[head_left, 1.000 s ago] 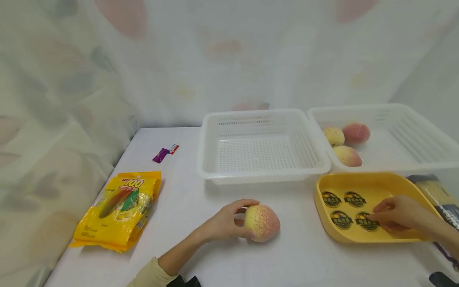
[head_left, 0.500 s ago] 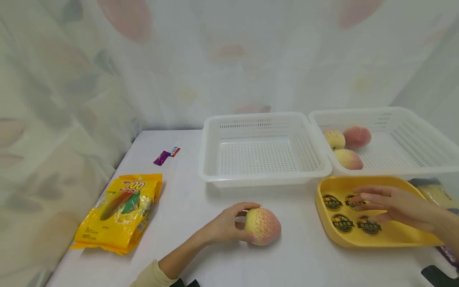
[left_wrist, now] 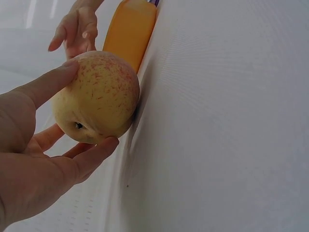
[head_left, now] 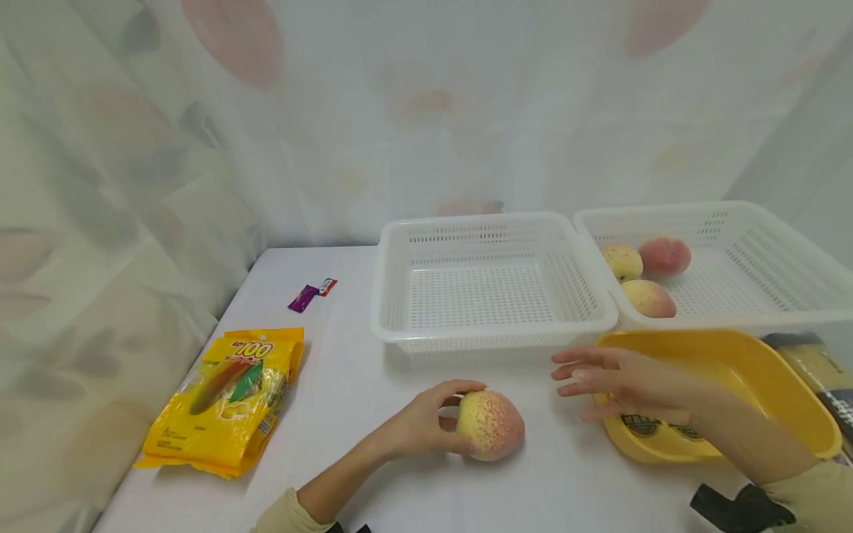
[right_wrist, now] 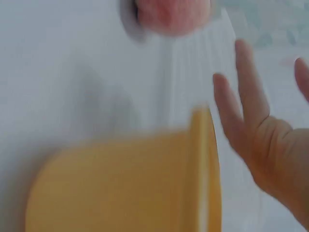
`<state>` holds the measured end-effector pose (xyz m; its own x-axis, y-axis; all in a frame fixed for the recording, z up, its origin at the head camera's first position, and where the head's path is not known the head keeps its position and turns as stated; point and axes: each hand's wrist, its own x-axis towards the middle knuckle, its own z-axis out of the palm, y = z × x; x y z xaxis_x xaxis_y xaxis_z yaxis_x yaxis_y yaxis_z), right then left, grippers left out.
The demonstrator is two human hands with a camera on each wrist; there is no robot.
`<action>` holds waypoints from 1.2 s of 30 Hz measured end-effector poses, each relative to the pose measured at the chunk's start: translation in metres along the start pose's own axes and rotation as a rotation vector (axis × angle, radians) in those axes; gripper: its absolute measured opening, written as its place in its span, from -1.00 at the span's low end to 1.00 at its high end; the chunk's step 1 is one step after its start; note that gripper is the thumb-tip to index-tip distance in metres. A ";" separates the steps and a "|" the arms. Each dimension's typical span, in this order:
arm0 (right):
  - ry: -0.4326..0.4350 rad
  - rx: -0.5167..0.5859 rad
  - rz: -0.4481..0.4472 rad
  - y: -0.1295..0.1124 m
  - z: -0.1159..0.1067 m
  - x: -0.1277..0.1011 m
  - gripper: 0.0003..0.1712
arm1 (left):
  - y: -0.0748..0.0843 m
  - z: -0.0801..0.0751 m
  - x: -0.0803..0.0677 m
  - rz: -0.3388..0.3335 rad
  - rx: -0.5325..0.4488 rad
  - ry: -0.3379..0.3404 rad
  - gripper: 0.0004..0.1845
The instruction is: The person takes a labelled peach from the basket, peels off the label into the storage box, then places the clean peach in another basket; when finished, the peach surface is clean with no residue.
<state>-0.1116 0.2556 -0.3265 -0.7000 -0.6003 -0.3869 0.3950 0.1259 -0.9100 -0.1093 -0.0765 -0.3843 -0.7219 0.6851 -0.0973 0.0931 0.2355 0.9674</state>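
Your left hand is curling its thumb and fingers round the peach, which is resting on the white table in front of the empty white basket; the left wrist view is showing the thumb on top and a finger underneath the peach's near side. Your right hand is hovering with straight, spread fingers, holding nothing, just to the right of the peach and apart from it, over the near left rim of the yellow tray. That tray is sitting tilted, with dark round stickers showing under your wrist. Behind it, a second white basket is holding three more peaches. Well to the left, a yellow snack bag is lying on the table.
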 end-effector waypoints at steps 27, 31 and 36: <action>0.053 -0.104 0.084 0.020 0.076 0.073 -0.24 | 0.004 -0.010 -0.003 0.035 0.049 -0.006 -0.24; 0.053 -0.122 0.090 0.018 0.076 0.072 -0.25 | 0.017 -0.030 -0.008 0.069 0.030 0.038 -0.26; 0.063 -0.139 0.116 0.017 0.077 0.072 -0.24 | 0.036 -0.060 -0.018 0.208 -0.077 0.217 -0.37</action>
<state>-0.1094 0.1540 -0.3585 -0.6923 -0.5254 -0.4947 0.3919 0.3019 -0.8691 -0.1340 -0.1222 -0.3335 -0.8231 0.5481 0.1488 0.2078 0.0469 0.9770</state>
